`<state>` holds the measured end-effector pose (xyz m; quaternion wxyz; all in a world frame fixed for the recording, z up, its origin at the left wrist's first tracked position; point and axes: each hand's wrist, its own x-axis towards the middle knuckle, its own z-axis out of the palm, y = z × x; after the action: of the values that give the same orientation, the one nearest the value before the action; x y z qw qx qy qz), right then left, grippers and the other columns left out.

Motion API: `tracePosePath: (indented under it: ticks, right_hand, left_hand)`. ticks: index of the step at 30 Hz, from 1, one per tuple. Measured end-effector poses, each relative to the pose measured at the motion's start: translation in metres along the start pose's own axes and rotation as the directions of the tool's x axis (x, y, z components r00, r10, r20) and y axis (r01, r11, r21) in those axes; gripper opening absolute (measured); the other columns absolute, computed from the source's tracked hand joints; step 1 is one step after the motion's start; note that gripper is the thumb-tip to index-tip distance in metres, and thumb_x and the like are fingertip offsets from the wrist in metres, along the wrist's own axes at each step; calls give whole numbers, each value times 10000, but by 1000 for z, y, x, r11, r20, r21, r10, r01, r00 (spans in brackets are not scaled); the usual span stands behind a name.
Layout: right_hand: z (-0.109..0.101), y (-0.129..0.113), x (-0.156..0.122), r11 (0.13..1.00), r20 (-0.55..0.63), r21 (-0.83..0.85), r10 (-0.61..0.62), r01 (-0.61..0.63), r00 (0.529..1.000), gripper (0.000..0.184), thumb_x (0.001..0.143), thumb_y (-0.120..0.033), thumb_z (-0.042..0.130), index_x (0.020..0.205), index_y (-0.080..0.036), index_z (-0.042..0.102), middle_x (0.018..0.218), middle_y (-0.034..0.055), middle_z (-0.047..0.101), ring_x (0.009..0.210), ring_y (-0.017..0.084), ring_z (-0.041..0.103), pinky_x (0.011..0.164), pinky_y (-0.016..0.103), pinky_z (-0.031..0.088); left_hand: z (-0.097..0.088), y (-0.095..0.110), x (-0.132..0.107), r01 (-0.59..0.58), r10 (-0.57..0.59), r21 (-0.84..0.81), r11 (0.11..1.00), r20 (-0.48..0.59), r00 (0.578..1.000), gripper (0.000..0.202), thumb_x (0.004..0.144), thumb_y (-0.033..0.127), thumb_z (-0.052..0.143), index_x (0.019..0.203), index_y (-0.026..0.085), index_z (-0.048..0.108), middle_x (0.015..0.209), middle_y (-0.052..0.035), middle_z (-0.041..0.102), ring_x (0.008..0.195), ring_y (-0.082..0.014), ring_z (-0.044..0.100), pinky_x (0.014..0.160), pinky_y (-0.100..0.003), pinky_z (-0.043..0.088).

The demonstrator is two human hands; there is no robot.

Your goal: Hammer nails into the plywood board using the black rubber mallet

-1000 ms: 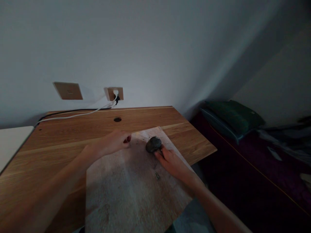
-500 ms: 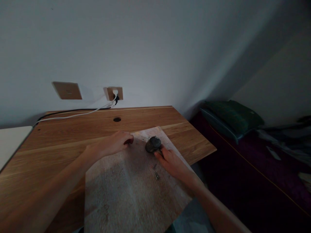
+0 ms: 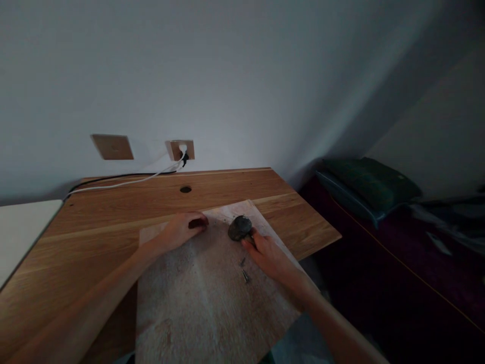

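My right hand (image 3: 267, 253) is wrapped round the handle of a hammer (image 3: 239, 228) with a thick dark head. The head is low over or resting on a pale wooden board (image 3: 182, 298); I cannot tell which. To its left, at the far part of the board, my left hand (image 3: 185, 228) has its fingers curled toward the thumb in a pinch. Whatever is between those fingertips is too small or hidden to make out. Several metal nails (image 3: 245, 276) lie loose on the board, below the hammer and left of my right wrist.
The board lies on a wooden desk (image 3: 299, 217) with a round cable hole (image 3: 185, 189). White and black cables (image 3: 113, 185) run to a wall socket (image 3: 187, 149). A white panel (image 3: 26, 227) stands at the left. Beyond the right edge are a green pillow (image 3: 375, 184) and dark purple bedding (image 3: 352, 268).
My left hand's fingers have shifted slightly, widening the gap between thumb and curled fingers. The hammer stays nearly in place in my right hand. The whole view has shifted a little.
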<state>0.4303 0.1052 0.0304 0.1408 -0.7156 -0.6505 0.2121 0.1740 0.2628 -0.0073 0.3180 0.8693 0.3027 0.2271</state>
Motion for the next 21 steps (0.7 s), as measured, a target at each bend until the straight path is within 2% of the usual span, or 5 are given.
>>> tracePosePath:
  ticks: [5,10,15,18,21]
  right_hand:
    - [-3,-2,2,999,7,34,-19,19,1000,254,1068,-276,498,1211,-137,655,988,142,777,977,289,735,744,306,433]
    - [-3,-19,9,997,13,58,-45,44,999,217,1065,-312,520,1180,-183,651,873,75,757,848,240,730,680,284,416]
    - [-5,-47,25,989,-21,80,-123,124,992,249,1066,-331,530,1240,-196,646,960,91,786,913,253,743,725,294,455]
    - [-2,-57,32,985,-20,52,-162,163,987,250,1070,-325,528,1246,-189,643,1037,106,799,994,255,751,746,283,466]
    - [5,-61,35,987,13,-23,-160,160,987,235,1067,-318,536,1216,-184,659,1001,106,802,972,256,760,734,278,465]
  left_hand:
    - [8,-3,-5,-40,40,6,999,-55,998,189,885,199,604,993,217,758,1017,-63,807,937,-234,755,894,-361,564]
    - [11,-6,-7,21,-26,-45,999,-100,995,351,861,153,623,1200,215,686,946,-29,798,807,-191,747,774,-308,568]
    - [13,-6,-6,49,-54,-49,998,-94,994,349,832,116,632,1164,208,689,894,-6,770,689,-153,682,666,-268,519]
    - [11,-3,-7,47,-52,-56,997,-96,994,388,814,93,630,1180,208,687,864,7,764,693,-156,684,666,-264,508]
    - [10,-2,-9,54,-61,-66,996,-112,992,456,786,84,656,1225,206,670,862,9,773,715,-169,699,687,-272,514]
